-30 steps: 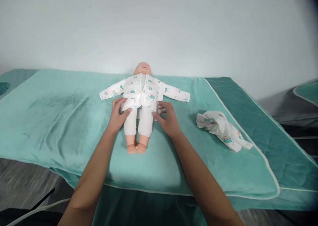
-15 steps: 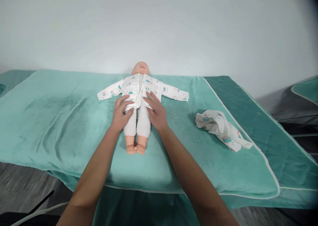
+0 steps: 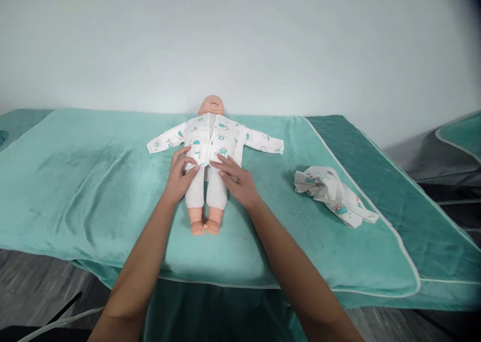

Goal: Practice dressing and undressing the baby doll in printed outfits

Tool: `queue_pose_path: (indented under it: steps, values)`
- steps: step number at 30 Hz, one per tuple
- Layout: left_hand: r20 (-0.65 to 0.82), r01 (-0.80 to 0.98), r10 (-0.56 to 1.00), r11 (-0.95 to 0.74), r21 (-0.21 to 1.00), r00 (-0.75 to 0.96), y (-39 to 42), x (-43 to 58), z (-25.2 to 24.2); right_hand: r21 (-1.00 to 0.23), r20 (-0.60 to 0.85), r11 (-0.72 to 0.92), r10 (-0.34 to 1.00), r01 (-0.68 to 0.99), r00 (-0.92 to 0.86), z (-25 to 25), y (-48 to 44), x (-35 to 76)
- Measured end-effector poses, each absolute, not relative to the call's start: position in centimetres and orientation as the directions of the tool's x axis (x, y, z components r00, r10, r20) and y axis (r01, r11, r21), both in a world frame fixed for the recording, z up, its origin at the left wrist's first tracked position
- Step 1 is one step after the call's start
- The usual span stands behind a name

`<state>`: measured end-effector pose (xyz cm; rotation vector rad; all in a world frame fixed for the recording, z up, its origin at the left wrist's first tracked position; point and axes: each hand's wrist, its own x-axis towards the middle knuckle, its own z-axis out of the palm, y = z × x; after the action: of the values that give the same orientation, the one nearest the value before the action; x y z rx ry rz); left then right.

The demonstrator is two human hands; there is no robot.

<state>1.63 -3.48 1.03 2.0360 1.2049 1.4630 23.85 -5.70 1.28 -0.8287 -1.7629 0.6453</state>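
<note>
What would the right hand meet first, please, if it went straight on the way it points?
The right hand would probably meet the printed jacket at its fingertips; depth there is unclear.

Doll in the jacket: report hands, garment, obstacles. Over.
Left hand at lower edge of jacket, grip unclear; right hand open, at that edge near front opening. Jacket on doll, front gaping at neck. Crumpled printed cloth off right, apart from both hands.

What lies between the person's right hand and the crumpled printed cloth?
In the head view, a stretch of the light green blanket lies between the right hand and the crumpled printed cloth.
</note>
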Motion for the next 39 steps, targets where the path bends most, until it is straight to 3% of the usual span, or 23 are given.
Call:
queue_pose_path:
  steps: [4, 7, 10, 13, 16, 19, 21, 25, 29, 31, 34, 36, 39]
  values:
    - [0.579, 0.421, 0.815, -0.539, 0.730, 0.041, -3.3, 1.6, 0.9, -0.871, 0.471, 0.483, 0.874, 0.095, -0.120, 1.0, -7.8, 24.3]
    - [0.549, 0.350, 0.836, -0.518, 0.780, 0.014, -3.3, 1.4, 0.7, -0.872, 0.453, 0.435, 0.891, 0.227, 0.034, 0.3, -8.8, 26.0]
    - [0.516, 0.318, 0.856, -0.491, 0.811, 0.007, -3.7, 1.1, 0.4, -0.685, 0.565, 0.382, 0.816, 0.620, 0.121, -0.2, -9.8, 29.4]
    - [0.497, 0.318, 0.868, -0.477, 0.819, 0.020, -4.6, 0.6, 0.1, -0.398, 0.605, 0.105, 0.777, 0.912, 0.174, -0.4, -12.1, 33.9]
    - [0.490, 0.329, 0.870, -0.477, 0.815, 0.047, -6.1, 0.1, 0.0, -0.280, 0.561, -0.247, 0.742, 0.928, 0.366, -0.4, -15.0, 38.3]
    - [0.491, 0.355, 0.867, -0.488, 0.797, 0.088, -7.6, 0.0, 0.0, -0.338, 0.420, -0.396, 0.749, 0.854, 0.513, -0.3, -16.6, 41.1]
    - [0.485, 0.386, 0.867, -0.488, 0.783, 0.113, -8.6, 0.2, -0.1, -0.395, 0.340, -0.378, 0.786, 0.837, 0.516, 0.0, -16.6, 41.2]
    - [0.392, 0.454, 0.906, -0.421, 0.786, 0.161, -10.6, 0.9, 0.1, -0.602, 0.275, -0.164, 0.876, 0.782, 0.396, 2.1, -15.0, 37.7]
    - [0.319, 0.474, 0.922, -0.386, 0.792, 0.218, -12.6, 1.1, 2.0, -0.869, 0.246, 0.087, 0.930, 0.488, 0.274, 6.6, -14.0, 31.6]
    - [0.341, 0.436, 0.913, -0.406, 0.803, 0.222, -13.8, 1.2, 3.8, -0.951, 0.144, 0.091, 0.976, 0.296, 0.163, 9.0, -14.0, 28.6]
    - [0.378, 0.307, 0.878, -0.461, 0.832, 0.293, -15.5, 1.7, 6.9, -0.992, 0.068, 0.071, 0.997, 0.099, -0.038, 11.9, -14.4, 24.9]
    - [0.397, 0.275, 0.852, -0.494, 0.825, 0.341, -16.2, 2.1, 8.5, -0.996, 0.092, 0.092, 0.977, -0.008, -0.192, 13.2, -14.7, 23.2]
    - [0.459, 0.348, 0.834, -0.547, 0.761, 0.307, -16.3, 2.4, 9.9, -0.978, 0.191, 0.207, 0.892, -0.004, -0.410, 14.6, -15.3, 22.1]
